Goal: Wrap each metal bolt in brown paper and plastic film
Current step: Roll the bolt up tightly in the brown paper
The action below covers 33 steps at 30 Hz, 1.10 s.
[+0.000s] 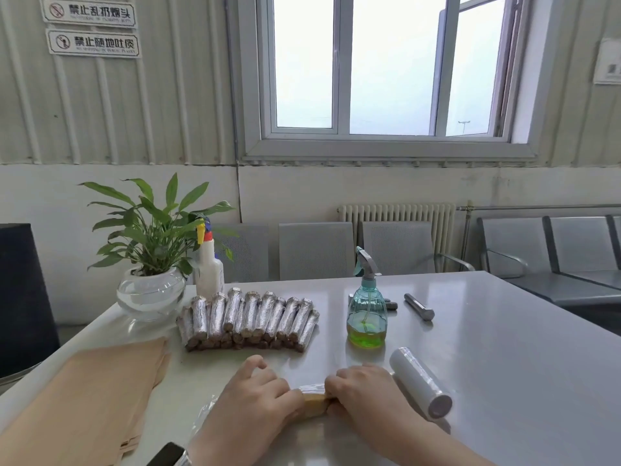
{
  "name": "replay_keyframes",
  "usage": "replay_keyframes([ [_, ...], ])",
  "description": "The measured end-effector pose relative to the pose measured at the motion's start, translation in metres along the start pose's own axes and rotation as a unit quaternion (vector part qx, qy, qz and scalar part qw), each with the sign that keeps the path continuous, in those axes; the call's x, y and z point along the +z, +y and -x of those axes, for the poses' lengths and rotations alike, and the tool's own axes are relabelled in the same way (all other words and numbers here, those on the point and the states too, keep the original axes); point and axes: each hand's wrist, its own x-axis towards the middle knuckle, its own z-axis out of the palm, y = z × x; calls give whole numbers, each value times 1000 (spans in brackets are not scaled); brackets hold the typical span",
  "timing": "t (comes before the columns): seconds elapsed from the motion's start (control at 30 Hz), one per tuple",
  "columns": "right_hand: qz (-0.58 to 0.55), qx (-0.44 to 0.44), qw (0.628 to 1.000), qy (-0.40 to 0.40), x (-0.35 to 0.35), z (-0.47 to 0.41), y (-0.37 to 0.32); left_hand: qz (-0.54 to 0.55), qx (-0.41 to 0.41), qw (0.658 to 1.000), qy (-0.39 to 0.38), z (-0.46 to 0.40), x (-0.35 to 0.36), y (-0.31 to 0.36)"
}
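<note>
Near table edge (504, 331), paper-wrapped bolt (314, 400) lies crosswise, film over it; left hand (250, 395) and right hand (361, 390) curl fingers round its ends, likely rolling film tight. Film roll (420, 381) just right, within reach; finished bundles (248, 319) stacked behind; bare bolt (419, 306) waits far right

A single wide-angle view from a camera worn on the person's head, looking forward and slightly down across a pale grey glossy table (487, 348). The near table edge and both forearms sit close at the bottom of the frame. Farther off, the view faces a white-framed window (386, 72) and a corrugated wall, seen level and straight ahead.
</note>
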Motion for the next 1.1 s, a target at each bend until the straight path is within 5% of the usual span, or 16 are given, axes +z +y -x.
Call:
replay_keyframes([
  [0.23, 80, 14, 996, 34, 13, 9, -9, 18, -58, 997, -46, 1, -5, 5],
  [0.53, 90, 5, 989, 114, 24, 15, -12, 43, -314, 932, -173, -30, 7, 14],
  [0.83, 32, 12, 997, 75, 20, 17, -11, 164, -310, 920, -176, -11, 3, 6],
  [1.1, -100, -19, 993, -59, 4, 22, 14, 109, -214, 964, -116, 1, 10, 5],
])
